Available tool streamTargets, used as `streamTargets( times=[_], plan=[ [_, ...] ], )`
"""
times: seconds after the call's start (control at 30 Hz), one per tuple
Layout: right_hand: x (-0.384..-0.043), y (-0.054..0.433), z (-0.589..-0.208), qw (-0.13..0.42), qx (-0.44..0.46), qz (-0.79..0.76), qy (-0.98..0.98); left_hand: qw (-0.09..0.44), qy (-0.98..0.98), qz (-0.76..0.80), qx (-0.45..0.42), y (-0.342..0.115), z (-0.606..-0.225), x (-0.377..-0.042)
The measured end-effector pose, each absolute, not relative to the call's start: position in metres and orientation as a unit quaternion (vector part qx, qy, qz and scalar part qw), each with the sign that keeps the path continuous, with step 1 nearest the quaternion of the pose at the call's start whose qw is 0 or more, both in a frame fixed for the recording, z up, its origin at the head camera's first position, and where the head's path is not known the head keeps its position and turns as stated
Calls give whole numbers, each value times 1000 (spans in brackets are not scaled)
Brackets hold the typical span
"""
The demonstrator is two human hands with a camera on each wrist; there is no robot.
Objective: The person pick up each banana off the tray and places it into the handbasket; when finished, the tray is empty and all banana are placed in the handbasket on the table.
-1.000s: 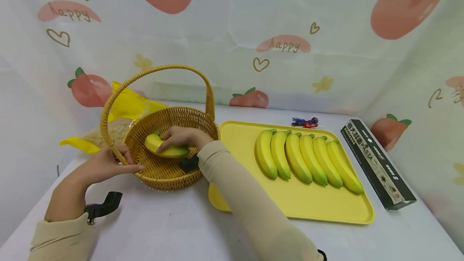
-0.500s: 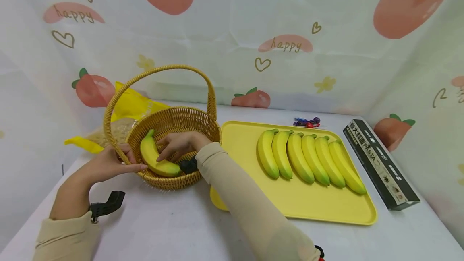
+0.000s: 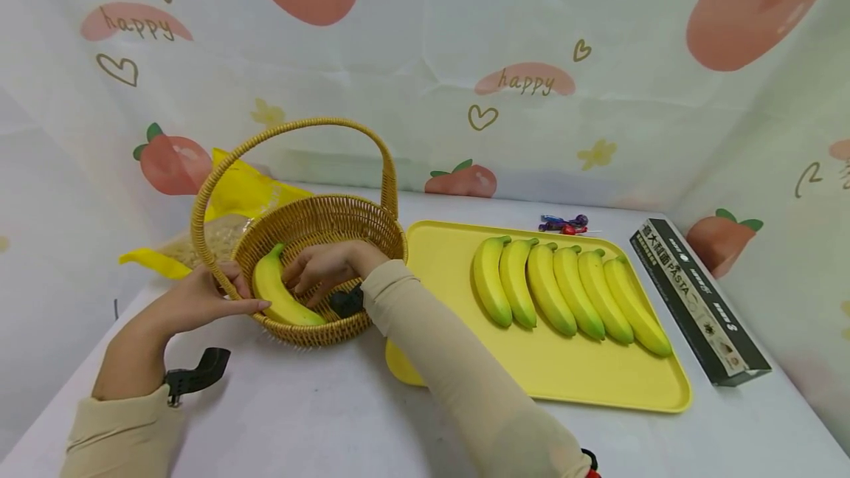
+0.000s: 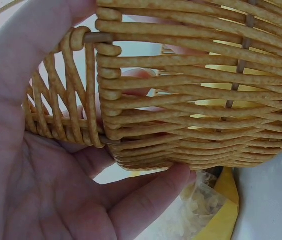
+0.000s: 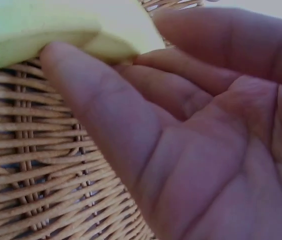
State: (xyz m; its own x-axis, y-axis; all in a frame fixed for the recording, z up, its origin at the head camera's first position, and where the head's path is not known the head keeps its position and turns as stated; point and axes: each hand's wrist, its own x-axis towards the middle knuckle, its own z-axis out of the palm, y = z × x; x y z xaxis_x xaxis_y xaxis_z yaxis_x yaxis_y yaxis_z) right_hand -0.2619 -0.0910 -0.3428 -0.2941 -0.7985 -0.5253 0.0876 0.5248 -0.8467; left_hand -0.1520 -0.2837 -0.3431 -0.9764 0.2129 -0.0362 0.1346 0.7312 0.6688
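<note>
A wicker basket (image 3: pixel 345 209) with a tall arched handle stands on the left of the table. My left hand (image 3: pixel 199 297) grips it where the handle meets the rim, thumb toward the front; the left wrist view shows the fingers around the weave (image 4: pixel 181 100). Inside the basket one yellow banana (image 3: pixel 275 293) lies along the left wall, its stem pointing away from me. Just right of the banana is my right hand (image 3: pixel 325 264), reaching down into the basket. In the right wrist view its loosely bent fingertips (image 5: pixel 56 52) meet the banana (image 5: pixel 76 30) without wrapping it.
On a yellow tray (image 3: pixel 465 360) to the right, several bananas (image 3: pixel 567 290) lie side by side. Beyond it are wrapped lollipops (image 3: pixel 564 224), and a black pasta box (image 3: pixel 697 301) lies at the far right. A yellow bag of pasta (image 3: pixel 242 194) sits behind the basket.
The banana was under the right hand, lying crosswise. It has turned and shifted to the basket's left wall, and the right hand has let go of it. The left hand keeps its grip.
</note>
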Motion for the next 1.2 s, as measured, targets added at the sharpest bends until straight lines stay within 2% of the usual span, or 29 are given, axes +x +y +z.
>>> streamTargets(
  times=[0.23,0.4,0.93,1.2],
  plan=[
    [-264,-87,-341,532,-245,-422,691,57,929,354,93,-282,-343,-153],
    [-263,-80,-336,508,-241,-439,701,60,928,355,95,-280,-342,-153],
    [-253,-33,-310,426,-333,-447,713,67,926,361,86,-284,-344,-152],
    [-245,1,-308,383,-346,-492,701,58,926,361,95,-284,-343,-151]
  ],
)
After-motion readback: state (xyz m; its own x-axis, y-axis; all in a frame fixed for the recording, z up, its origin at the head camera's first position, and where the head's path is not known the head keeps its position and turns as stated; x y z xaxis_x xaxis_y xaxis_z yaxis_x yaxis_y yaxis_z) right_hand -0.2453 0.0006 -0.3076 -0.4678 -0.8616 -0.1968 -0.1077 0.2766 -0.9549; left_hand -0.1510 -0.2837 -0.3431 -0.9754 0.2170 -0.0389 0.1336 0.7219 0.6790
